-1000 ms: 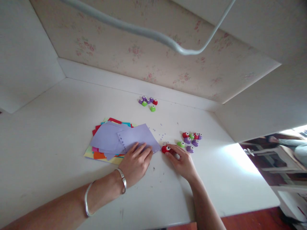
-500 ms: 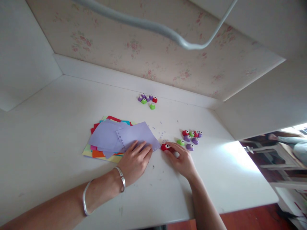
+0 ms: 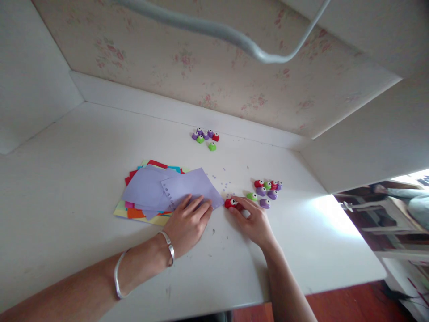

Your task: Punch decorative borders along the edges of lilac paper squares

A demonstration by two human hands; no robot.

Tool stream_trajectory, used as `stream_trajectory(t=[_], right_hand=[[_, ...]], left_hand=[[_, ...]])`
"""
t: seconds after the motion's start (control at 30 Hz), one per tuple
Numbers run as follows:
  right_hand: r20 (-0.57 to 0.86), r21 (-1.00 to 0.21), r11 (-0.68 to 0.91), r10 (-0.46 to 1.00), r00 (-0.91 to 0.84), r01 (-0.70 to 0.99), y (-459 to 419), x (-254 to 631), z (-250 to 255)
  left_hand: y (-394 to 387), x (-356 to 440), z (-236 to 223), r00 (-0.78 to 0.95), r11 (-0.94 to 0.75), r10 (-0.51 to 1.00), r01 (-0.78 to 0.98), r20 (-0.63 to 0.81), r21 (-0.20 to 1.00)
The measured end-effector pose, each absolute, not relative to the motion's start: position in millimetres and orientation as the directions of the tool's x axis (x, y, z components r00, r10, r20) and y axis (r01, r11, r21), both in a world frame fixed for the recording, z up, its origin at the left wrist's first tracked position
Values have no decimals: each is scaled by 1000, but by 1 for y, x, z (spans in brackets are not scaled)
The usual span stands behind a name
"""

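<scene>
My left hand (image 3: 191, 222) lies on a sheet of purple paper (image 3: 192, 184), fingers stretched flat over its lower part. Small punched holes run along the sheet's left edge. At the sheet's right corner, my right hand (image 3: 253, 219) grips a small red craft punch (image 3: 230, 203) between thumb and fingers. The paper's tip touches the punch; whether it sits inside the slot I cannot tell. Beneath the sheet is a stack of coloured paper (image 3: 137, 213) with more purple pieces on top. Tiny purple paper bits (image 3: 223, 184) lie scattered just beyond the red punch.
A group of red, green and purple punches (image 3: 261, 191) stands to the right of my right hand. Another group of punches (image 3: 205, 135) sits near the back wall. A white cable (image 3: 214, 29) hangs across the top. The white table (image 3: 67, 214) ends at the front right.
The view has shifted very slightly. Both hands, the purple sheet and the red punch keep nearly the same places on the table.
</scene>
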State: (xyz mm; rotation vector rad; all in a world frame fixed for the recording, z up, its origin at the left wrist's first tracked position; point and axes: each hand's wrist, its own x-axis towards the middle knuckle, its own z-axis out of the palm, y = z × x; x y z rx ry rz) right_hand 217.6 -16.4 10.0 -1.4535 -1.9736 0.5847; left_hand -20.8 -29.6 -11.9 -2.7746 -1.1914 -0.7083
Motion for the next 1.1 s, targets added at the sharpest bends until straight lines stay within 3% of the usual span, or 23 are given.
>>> stream_trajectory(t=[1.1], right_hand=[[242, -663, 301, 953, -184, 686, -18, 212, 16]], left_hand=[[-29, -20, -11, 602, -705, 670, 699, 435, 121]])
